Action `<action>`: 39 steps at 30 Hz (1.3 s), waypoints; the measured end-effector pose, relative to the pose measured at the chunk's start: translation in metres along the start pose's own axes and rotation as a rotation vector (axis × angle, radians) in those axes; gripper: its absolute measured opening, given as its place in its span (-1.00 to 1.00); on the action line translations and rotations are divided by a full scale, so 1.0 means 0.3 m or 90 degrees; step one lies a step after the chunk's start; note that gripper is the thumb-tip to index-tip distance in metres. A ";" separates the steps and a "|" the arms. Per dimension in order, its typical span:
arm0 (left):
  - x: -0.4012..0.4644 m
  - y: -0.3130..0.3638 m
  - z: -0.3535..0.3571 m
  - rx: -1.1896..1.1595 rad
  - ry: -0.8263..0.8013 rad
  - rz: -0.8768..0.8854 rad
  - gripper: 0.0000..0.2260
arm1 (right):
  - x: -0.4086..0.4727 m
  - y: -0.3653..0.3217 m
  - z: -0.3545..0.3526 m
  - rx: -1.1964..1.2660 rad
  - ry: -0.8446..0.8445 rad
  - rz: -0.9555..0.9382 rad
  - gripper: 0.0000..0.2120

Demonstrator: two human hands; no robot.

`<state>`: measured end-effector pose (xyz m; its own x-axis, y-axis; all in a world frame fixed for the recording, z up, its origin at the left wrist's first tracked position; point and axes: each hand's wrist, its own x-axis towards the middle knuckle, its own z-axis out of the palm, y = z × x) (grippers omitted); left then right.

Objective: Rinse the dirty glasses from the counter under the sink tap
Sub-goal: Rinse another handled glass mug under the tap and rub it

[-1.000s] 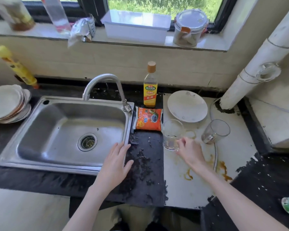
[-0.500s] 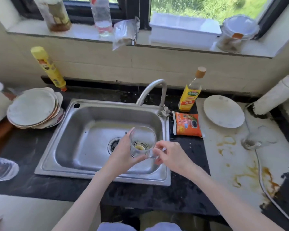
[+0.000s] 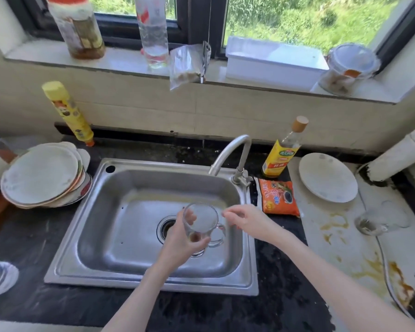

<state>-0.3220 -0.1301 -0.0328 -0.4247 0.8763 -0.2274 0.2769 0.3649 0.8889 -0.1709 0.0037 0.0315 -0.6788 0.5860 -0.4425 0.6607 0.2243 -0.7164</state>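
Note:
My left hand (image 3: 177,243) grips a clear glass mug (image 3: 201,224) over the steel sink (image 3: 120,236), tilted with its mouth toward me and brown residue at its bottom. My right hand (image 3: 247,220) hovers just right of the mug's handle, fingers loosely curled, holding nothing. The tap (image 3: 233,154) arches above the sink's back right corner; no water is visible. A second dirty glass (image 3: 381,219) lies on its side on the stained white counter at the right.
A stack of plates (image 3: 43,176) sits left of the sink. An oil bottle (image 3: 283,147), an orange packet (image 3: 278,197) and a white plate (image 3: 327,177) lie right of the tap. A yellow bottle (image 3: 67,111) leans on the wall. Jars and containers line the windowsill.
The mug went from my right hand on the counter into my left hand over the sink. My right hand has let go of it and drawn slightly right.

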 end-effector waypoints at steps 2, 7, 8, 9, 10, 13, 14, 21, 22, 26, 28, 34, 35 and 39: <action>0.029 -0.009 0.004 0.019 -0.006 -0.012 -0.36 | 0.052 0.033 -0.048 -0.038 0.068 0.023 -0.67; 0.138 0.005 0.003 0.058 -0.009 -0.039 -0.54 | 0.208 0.105 -0.147 -0.105 0.207 0.068 -0.64; 0.162 0.007 0.006 0.063 -0.005 -0.041 -0.54 | 0.237 0.112 -0.157 -0.105 0.212 0.066 -0.66; 0.186 0.009 0.009 0.069 -0.005 -0.042 -0.52 | 0.262 0.115 -0.161 -0.110 0.210 0.062 -0.66; 0.206 0.015 0.011 0.075 -0.007 -0.041 -0.49 | 0.285 0.121 -0.160 -0.124 0.205 0.059 -0.65; 0.256 0.025 0.019 0.084 -0.005 -0.043 -0.44 | 0.323 0.144 -0.139 -0.156 0.229 0.074 -0.57; 0.267 0.025 0.023 0.082 -0.002 -0.042 -0.44 | 0.330 0.154 -0.130 -0.154 0.246 0.070 -0.56; 0.273 0.001 0.049 0.049 0.008 -0.070 -0.48 | 0.330 0.185 -0.128 -0.093 0.301 0.049 -0.68; 0.266 -0.004 0.053 0.041 0.011 -0.080 -0.46 | 0.325 0.184 -0.116 -0.106 0.290 0.037 -0.67; 0.245 -0.026 0.065 0.038 0.008 -0.106 -0.36 | 0.341 0.207 -0.012 -0.260 0.191 0.019 -0.60; 0.239 -0.031 0.065 0.047 0.010 -0.104 -0.35 | 0.359 0.219 0.037 -0.394 0.125 0.027 -0.59; 0.226 -0.038 0.055 0.067 0.028 -0.113 -0.36 | 0.420 0.234 0.089 -0.529 0.071 0.088 -0.53; 0.225 -0.039 0.057 0.065 0.034 -0.116 -0.35 | 0.422 0.234 0.095 -0.544 0.066 0.092 -0.53; 0.220 -0.041 0.069 0.044 0.027 -0.118 -0.35 | 0.399 0.240 0.099 -0.534 0.051 0.091 -0.55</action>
<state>-0.3355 -0.0704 -0.0670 -0.5095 0.7786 -0.3663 0.2482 0.5406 0.8038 -0.2141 0.0670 -0.0889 -0.5668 0.6986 -0.4367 0.7784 0.6278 -0.0060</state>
